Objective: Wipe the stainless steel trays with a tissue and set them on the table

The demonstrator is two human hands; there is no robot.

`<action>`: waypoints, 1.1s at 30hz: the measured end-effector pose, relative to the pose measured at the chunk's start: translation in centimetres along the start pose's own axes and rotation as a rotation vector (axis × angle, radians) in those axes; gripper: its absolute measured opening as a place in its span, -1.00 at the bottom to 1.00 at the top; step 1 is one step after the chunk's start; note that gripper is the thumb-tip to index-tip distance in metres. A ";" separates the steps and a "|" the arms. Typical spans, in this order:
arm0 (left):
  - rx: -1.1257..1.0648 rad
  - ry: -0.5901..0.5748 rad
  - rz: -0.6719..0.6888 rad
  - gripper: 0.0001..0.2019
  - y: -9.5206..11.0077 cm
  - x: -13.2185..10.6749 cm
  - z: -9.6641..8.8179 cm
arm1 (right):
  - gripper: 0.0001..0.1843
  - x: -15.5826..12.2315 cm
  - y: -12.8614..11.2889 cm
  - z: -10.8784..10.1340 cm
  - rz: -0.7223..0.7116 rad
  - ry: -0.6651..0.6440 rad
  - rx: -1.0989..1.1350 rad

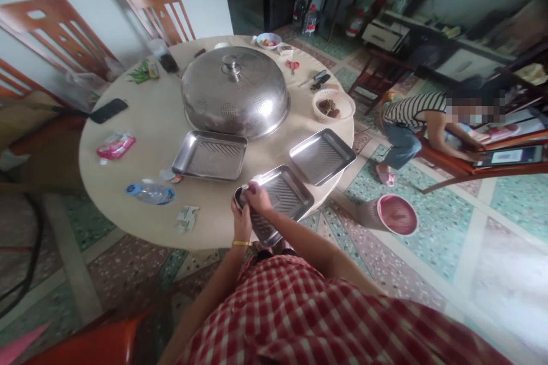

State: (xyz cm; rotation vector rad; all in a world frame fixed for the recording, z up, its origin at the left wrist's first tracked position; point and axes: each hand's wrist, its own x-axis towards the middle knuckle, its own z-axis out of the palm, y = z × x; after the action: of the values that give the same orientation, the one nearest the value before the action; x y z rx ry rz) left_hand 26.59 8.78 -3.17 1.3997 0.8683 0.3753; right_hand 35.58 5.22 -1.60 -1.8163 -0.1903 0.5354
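L hand (242, 218) + R hand (257, 197) — fingers curled, together

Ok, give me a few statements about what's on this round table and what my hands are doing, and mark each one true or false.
1. Both hands are at the near metal tray, the left hand and the right hand at its near-left corner. True.
2. There are five metal trays on the table. False: three show, the near one, a left tray and a right tray.
3. A large perforated metal dome cover sits mid-table. True.
4. The plastic water bottle stands upright. False: it lies on its side.
5. A black phone lies near the table's left edge. True.
6. The pink bin sits on the table. False: it is on the floor.
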 end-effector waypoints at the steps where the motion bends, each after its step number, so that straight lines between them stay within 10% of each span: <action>1: 0.030 -0.008 0.061 -0.35 0.4 -0.5 -0.1 | -0.91 0.1 0.1 -0.9 -0.028 0.082 -0.041; 6: 0.112 -0.005 0.132 -0.37 3.4 -4.0 -0.2 | -0.68 1.7 1.0 -5.5 -0.021 0.412 0.086; 11: 0.194 -0.008 0.166 -0.35 6.6 -6.5 -0.1 | -0.77 1.9 -0.3 -6.9 0.126 0.458 0.175; 17: 0.298 -0.010 0.265 -0.37 8.5 -7.1 -0.7 | -0.88 -5.1 -5.1 -2.9 -0.263 -0.137 0.069; 21: 0.237 0.024 0.347 -0.40 8.8 -8.7 -0.9 | -0.83 -7.0 -6.0 -5.4 -0.658 -0.354 -0.292; 27: 0.230 0.156 0.478 -0.36 11.4 -10.9 -0.9 | -0.69 -2.5 -3.8 -13.4 -0.406 -0.029 -0.763; 33: 0.260 0.199 0.464 -0.35 13.3 -12.0 0.4 | -0.60 -4.3 -6.2 -10.1 -0.550 0.063 -0.236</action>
State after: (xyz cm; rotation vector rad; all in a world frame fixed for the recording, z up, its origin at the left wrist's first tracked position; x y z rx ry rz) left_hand 22.50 2.54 13.09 1.8317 0.7646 0.7867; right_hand 37.18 -3.28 7.62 -1.8983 -0.7086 0.0668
